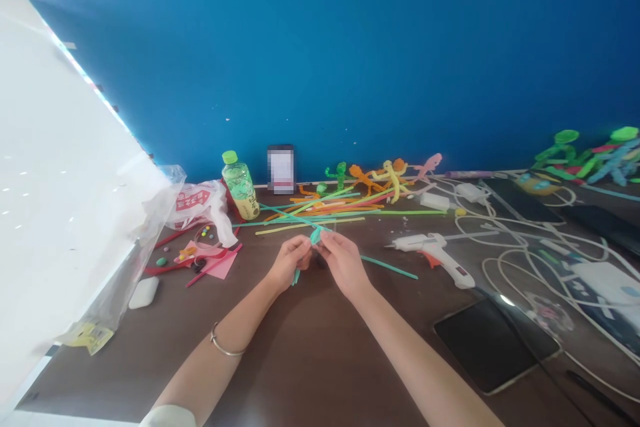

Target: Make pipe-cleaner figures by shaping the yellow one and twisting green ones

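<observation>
Both hands meet over the middle of the dark table. Between their fingertips is a turquoise pipe cleaner [316, 235], bent into a small bunched shape. My left hand [293, 260] is closed on it, and a short turquoise end pokes out below the fingers. My right hand [344, 263] pinches the same piece from the other side. To the right of that hand lies a loose turquoise pipe cleaner [390, 267]. Just beyond the hands, many straight pipe cleaners [310, 220] in green, yellow, orange and turquoise lie in a loose pile.
Along the blue wall stand a green-capped bottle [240, 187], a phone [281, 170] and several pipe-cleaner figures [393, 180]. A hot glue gun [440, 253], white cables [505, 267] and a dark tablet [495, 343] are at right. Plastic bags [200, 207] and a white case [144, 292] lie left.
</observation>
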A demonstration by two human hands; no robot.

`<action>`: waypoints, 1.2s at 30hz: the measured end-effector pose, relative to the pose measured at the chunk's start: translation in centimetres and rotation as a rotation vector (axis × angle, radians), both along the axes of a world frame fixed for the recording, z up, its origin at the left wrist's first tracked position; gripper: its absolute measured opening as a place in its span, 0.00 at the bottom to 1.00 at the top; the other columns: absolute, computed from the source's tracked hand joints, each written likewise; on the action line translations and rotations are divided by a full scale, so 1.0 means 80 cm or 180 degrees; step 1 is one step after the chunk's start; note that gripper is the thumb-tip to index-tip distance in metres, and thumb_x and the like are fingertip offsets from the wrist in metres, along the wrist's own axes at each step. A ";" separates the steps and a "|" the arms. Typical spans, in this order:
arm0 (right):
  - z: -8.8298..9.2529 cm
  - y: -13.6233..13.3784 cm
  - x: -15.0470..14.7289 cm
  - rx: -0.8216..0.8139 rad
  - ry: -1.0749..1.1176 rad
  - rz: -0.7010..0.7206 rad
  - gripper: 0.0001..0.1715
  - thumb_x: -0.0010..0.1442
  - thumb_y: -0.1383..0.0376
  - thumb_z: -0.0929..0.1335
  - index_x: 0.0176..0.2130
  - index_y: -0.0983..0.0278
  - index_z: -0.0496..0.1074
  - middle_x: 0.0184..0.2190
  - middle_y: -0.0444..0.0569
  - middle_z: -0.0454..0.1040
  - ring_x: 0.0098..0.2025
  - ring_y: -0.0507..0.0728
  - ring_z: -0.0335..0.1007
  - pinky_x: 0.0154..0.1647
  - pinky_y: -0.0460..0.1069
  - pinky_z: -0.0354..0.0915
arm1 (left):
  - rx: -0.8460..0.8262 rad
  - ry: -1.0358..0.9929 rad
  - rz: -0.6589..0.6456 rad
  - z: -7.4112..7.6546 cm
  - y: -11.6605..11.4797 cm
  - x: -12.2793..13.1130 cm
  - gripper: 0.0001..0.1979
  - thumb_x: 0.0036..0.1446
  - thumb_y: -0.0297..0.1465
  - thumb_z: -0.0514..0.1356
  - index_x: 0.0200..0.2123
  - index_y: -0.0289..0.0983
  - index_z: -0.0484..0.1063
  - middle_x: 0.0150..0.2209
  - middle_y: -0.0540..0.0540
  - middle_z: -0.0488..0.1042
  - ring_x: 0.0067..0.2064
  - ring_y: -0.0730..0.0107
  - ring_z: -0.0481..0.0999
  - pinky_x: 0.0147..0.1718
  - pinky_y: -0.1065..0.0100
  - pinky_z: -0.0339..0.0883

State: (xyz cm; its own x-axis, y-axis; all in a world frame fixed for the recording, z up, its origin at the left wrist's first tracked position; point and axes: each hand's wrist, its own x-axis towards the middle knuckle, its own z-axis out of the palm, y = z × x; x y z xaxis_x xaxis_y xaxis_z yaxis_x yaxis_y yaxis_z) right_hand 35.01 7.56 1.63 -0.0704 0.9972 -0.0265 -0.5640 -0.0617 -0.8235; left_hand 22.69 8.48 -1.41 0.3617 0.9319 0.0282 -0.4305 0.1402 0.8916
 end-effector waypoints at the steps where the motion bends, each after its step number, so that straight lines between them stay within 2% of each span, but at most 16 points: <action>1: 0.001 -0.001 -0.001 -0.0044 0.0050 0.0010 0.08 0.46 0.61 0.72 0.23 0.64 0.73 0.23 0.43 0.68 0.29 0.50 0.62 0.37 0.49 0.61 | 0.0015 0.0034 0.0022 0.000 0.000 0.000 0.15 0.50 0.40 0.59 0.25 0.33 0.63 0.16 0.57 0.53 0.16 0.86 0.47 0.15 0.76 0.38; 8: -0.001 -0.001 -0.001 -0.0294 0.0372 0.0251 0.09 0.48 0.60 0.70 0.23 0.63 0.72 0.22 0.42 0.66 0.27 0.49 0.60 0.33 0.46 0.60 | -0.0028 0.0191 -0.0001 0.004 -0.001 0.001 0.17 0.47 0.43 0.60 0.26 0.33 0.64 0.16 0.57 0.53 0.16 0.85 0.46 0.15 0.76 0.38; 20: -0.003 -0.001 0.000 -0.0002 0.0227 0.0335 0.10 0.49 0.60 0.70 0.22 0.63 0.71 0.22 0.42 0.64 0.27 0.50 0.58 0.32 0.47 0.59 | -0.0199 -0.0112 -0.0244 0.004 -0.002 0.002 0.14 0.49 0.38 0.60 0.25 0.33 0.63 0.15 0.56 0.54 0.15 0.85 0.46 0.14 0.77 0.37; 25: -0.007 0.000 -0.004 0.0007 0.0265 0.0290 0.11 0.49 0.59 0.70 0.21 0.63 0.70 0.23 0.43 0.64 0.27 0.50 0.58 0.32 0.47 0.59 | -0.0159 -0.0040 -0.0220 0.002 -0.002 0.003 0.14 0.49 0.39 0.59 0.25 0.34 0.62 0.15 0.57 0.53 0.15 0.85 0.45 0.14 0.77 0.37; 27: -0.007 0.001 -0.002 0.0035 0.0172 0.0082 0.11 0.49 0.58 0.70 0.22 0.63 0.70 0.23 0.43 0.64 0.28 0.50 0.59 0.32 0.47 0.59 | -0.0045 0.0189 0.0086 0.002 -0.002 0.003 0.15 0.49 0.41 0.58 0.26 0.34 0.63 0.16 0.57 0.53 0.15 0.84 0.46 0.15 0.76 0.38; 31: -0.006 0.003 0.010 0.0301 -0.0454 -0.0790 0.09 0.49 0.58 0.69 0.25 0.61 0.71 0.21 0.41 0.62 0.26 0.50 0.56 0.29 0.46 0.56 | 0.0672 0.1139 0.1353 0.007 -0.005 0.003 0.15 0.52 0.42 0.56 0.25 0.34 0.66 0.18 0.53 0.59 0.20 0.80 0.56 0.19 0.75 0.50; 33: -0.006 0.003 0.014 0.0409 -0.0791 -0.0789 0.11 0.50 0.57 0.69 0.25 0.62 0.71 0.20 0.42 0.61 0.26 0.50 0.56 0.29 0.47 0.55 | 0.1099 0.1560 0.1693 0.010 -0.008 0.003 0.14 0.53 0.40 0.55 0.24 0.35 0.66 0.20 0.51 0.63 0.24 0.76 0.61 0.25 0.73 0.55; 36: -0.005 0.000 0.011 0.0457 -0.0967 -0.0453 0.13 0.49 0.55 0.68 0.25 0.62 0.72 0.20 0.43 0.63 0.26 0.52 0.57 0.30 0.48 0.56 | 0.1454 0.1819 0.1764 0.014 -0.013 0.002 0.13 0.54 0.38 0.54 0.24 0.36 0.68 0.21 0.50 0.66 0.26 0.72 0.64 0.29 0.71 0.58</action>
